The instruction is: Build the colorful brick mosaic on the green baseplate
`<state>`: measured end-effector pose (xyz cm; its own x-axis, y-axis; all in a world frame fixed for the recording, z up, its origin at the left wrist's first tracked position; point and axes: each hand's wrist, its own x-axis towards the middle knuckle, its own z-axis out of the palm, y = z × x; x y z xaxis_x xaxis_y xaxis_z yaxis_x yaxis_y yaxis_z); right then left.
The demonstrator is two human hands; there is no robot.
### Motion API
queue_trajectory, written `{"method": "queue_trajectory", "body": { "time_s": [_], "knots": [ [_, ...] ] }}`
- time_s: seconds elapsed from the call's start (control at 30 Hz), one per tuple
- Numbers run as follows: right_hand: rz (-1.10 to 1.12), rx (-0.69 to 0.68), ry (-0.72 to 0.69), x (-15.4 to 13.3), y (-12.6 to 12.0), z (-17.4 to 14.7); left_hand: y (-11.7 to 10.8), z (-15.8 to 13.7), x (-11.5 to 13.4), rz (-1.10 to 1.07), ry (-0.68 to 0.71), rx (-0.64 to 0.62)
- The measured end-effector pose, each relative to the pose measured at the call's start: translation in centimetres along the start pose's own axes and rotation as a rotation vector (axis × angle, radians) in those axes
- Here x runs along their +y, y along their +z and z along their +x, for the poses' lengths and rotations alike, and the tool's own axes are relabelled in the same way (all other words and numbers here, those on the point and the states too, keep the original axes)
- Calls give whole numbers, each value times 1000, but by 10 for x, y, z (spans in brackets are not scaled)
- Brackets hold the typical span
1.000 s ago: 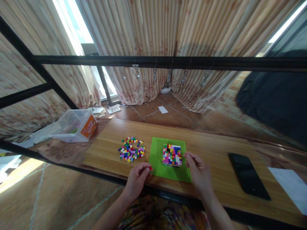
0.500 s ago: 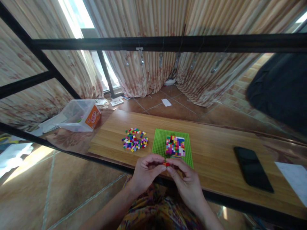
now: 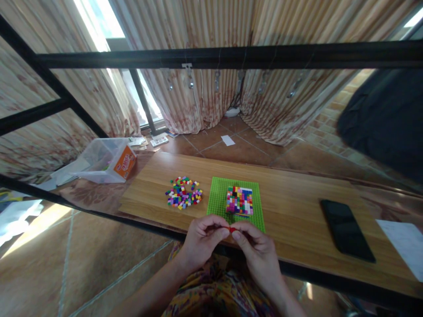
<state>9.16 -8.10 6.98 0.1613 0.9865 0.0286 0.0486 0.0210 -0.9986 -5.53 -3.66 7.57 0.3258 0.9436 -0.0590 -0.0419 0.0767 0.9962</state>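
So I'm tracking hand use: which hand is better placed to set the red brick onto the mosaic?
Probably right: the right hand pinches the red brick with the left hand, nearer the mosaic.

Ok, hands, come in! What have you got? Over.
Left hand and right hand both pinch one small red brick. Over green baseplate's near edge. Nothing in between.

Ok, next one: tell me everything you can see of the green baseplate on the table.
The green baseplate is a flat, square, bright green studded board, plastic by its look, lying flat on the wooden table near its front edge. A square block of small multicoloured bricks sits on its right half, several layers high; the left half is bare studs. A loose pile of bricks lies apart to its left. The left hand and right hand cover its front edge, pinching a small red brick together.
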Motion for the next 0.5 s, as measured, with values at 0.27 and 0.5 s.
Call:
{"method": "queue_trajectory", "body": {
  "time_s": [0.27, 0.5],
  "knots": [
    [180, 76, 86, 13, -6, 0, -5, 5, -8, -26, -61, 29],
    [6, 209, 35, 22, -30, 9, -14, 7, -28, 117, -16, 107]
  ]
}}
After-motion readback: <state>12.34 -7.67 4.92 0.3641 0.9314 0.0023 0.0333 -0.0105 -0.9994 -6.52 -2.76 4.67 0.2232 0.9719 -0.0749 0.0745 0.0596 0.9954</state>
